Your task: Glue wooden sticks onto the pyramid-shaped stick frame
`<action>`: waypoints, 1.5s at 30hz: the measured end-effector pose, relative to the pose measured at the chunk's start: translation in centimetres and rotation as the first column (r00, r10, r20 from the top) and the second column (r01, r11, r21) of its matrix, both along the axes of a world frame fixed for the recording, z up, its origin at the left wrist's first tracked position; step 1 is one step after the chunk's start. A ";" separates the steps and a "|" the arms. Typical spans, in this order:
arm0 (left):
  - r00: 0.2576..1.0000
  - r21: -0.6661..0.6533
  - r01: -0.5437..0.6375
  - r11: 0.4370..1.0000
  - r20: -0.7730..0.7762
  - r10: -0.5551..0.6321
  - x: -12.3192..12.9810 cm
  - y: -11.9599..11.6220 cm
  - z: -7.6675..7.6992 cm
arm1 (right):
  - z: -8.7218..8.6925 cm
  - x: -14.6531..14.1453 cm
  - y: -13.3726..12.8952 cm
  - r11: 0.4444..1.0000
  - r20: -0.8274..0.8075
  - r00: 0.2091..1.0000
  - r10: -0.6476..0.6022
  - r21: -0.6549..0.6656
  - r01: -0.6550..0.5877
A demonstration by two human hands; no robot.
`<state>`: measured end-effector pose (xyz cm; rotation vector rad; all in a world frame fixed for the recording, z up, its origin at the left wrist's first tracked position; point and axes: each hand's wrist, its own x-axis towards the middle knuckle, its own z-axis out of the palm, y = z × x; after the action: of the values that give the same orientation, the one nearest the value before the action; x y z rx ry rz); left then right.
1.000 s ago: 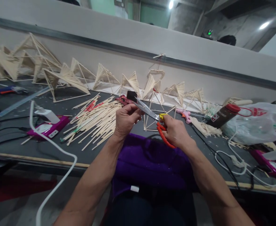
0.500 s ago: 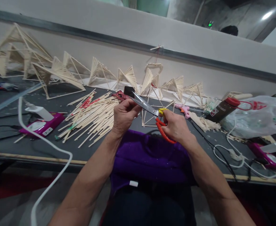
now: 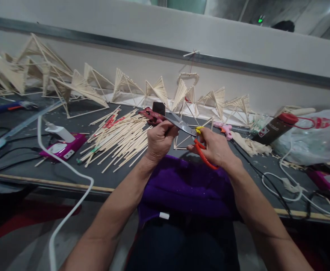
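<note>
My right hand (image 3: 220, 148) grips a pair of scissors (image 3: 185, 127) with yellow and orange-red handles, the blades pointing left and away from me. Just under the blades, the fingers of my left hand (image 3: 159, 142) are pinched together beside the metal. Whatever sits between those fingertips is too small to make out. Behind the scissors, a small frame of thin wooden sticks (image 3: 179, 148) stands on the dark table, partly covered by my hands. A dark red object with lettering (image 3: 153, 116) and a black block (image 3: 159, 108) lie just beyond my left hand.
Loose wooden sticks (image 3: 120, 145) are heaped left of my left hand. Fan-shaped stick models (image 3: 156, 90) line the wall. A pink glue gun (image 3: 224, 130), a dark bottle (image 3: 274, 130) and a plastic bag (image 3: 314, 139) are on the right. A white cable (image 3: 69, 167) crosses the table's left front edge.
The view has turned a little left, so most things appear farther right. Both hands keep nearly the same hold, and a right-hand finger now shows beside the orange-red handle.
</note>
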<state>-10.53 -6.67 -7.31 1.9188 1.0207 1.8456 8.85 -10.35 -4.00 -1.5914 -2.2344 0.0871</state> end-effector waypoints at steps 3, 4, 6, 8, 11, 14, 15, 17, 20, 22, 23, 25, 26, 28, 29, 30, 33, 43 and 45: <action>1.000 0.016 -0.006 1.000 0.006 0.006 0.1 0.0 -0.2 | 0.1 -0.1 -0.1 1.000 -0.011 1.000 0.002 -0.020 -0.002; 1.000 0.016 -0.003 1.000 0.015 0.003 0.1 0.0 -0.2 | 0.1 -0.1 -0.2 1.000 -0.012 1.000 -0.006 -0.024 0.006; 0.999 0.021 0.003 1.000 0.032 -0.003 0.1 0.1 -0.3 | 0.3 -0.3 -0.3 0.999 -0.007 1.000 -0.027 -0.028 0.027; 0.999 0.027 0.000 1.000 0.037 -0.001 0.2 0.1 -0.4 | 0.4 -0.4 -0.5 0.999 -0.001 0.999 -0.042 -0.030 0.042; 0.999 0.026 -0.027 0.999 0.032 0.026 0.3 0.3 -0.5 | 0.5 -0.4 -0.6 0.998 0.005 0.998 -0.055 -0.015 0.055; 0.999 -0.002 -0.023 1.000 0.033 0.024 0.5 0.4 -0.5 | 0.4 -0.1 -0.5 0.997 0.026 0.997 -0.066 0.030 0.065; 0.999 -0.018 -0.003 1.000 0.039 0.003 0.5 0.4 -0.5 | 0.3 0.0 -0.5 0.996 0.035 0.997 -0.071 0.050 0.069; 0.997 -0.054 0.048 0.997 0.063 -0.044 0.6 0.5 -0.5 | 0.2 0.2 -0.4 0.993 0.047 0.996 -0.081 0.087 0.076; 0.992 -0.106 0.075 0.992 0.113 -0.062 0.7 0.5 -0.6 | -0.1 0.1 -0.3 0.987 0.045 0.995 -0.086 0.143 0.079; 0.990 -0.117 0.072 0.990 0.129 -0.057 0.6 0.5 -0.6 | -0.2 0.0 -0.3 0.986 0.046 0.996 -0.080 0.150 0.072; 0.991 -0.108 0.070 0.992 0.123 -0.057 0.5 0.5 -0.7 | -0.2 0.0 -0.3 0.988 0.047 0.996 -0.075 0.142 0.068; 0.995 -0.064 0.056 0.996 0.082 -0.051 0.3 0.5 -0.7 | -0.2 -0.1 -0.3 0.992 0.051 0.996 -0.067 0.112 0.061; 0.998 -0.035 0.042 0.998 0.051 -0.040 0.2 0.5 -0.7 | -0.2 0.0 -0.3 0.994 0.052 0.997 -0.062 0.093 0.057; 1.000 0.021 0.013 1.000 -0.012 -0.012 0.0 0.5 -0.7 | -0.1 0.1 -0.3 0.997 0.052 0.998 -0.047 0.057 0.044; 0.999 0.043 0.003 0.999 -0.040 -0.001 -0.1 0.4 -0.6 | -0.1 0.1 -0.3 0.998 0.049 0.998 -0.038 0.045 0.036; 0.998 0.059 -0.004 0.998 -0.063 0.008 -0.2 0.3 -0.6 | -0.1 0.2 -0.2 0.999 0.046 0.998 -0.031 0.039 0.030; 0.994 0.073 -0.015 0.997 -0.104 0.023 -0.1 0.1 -0.5 | -0.1 0.4 -0.2 0.999 0.033 0.999 -0.016 0.043 0.014; 0.996 0.050 -0.017 0.999 -0.086 0.022 0.0 -0.3 -0.6 | -0.2 -0.1 -0.4 1.000 -0.074 0.997 -0.006 -0.001 0.006; 0.997 0.032 -0.015 0.999 -0.076 0.018 0.0 -0.3 -0.5 | -0.3 -0.2 -0.5 1.000 -0.060 0.998 -0.020 0.009 0.020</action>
<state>-10.56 -6.92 -7.84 2.0190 1.0399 1.8207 8.65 -10.83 -4.25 -1.5844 -2.1698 0.1167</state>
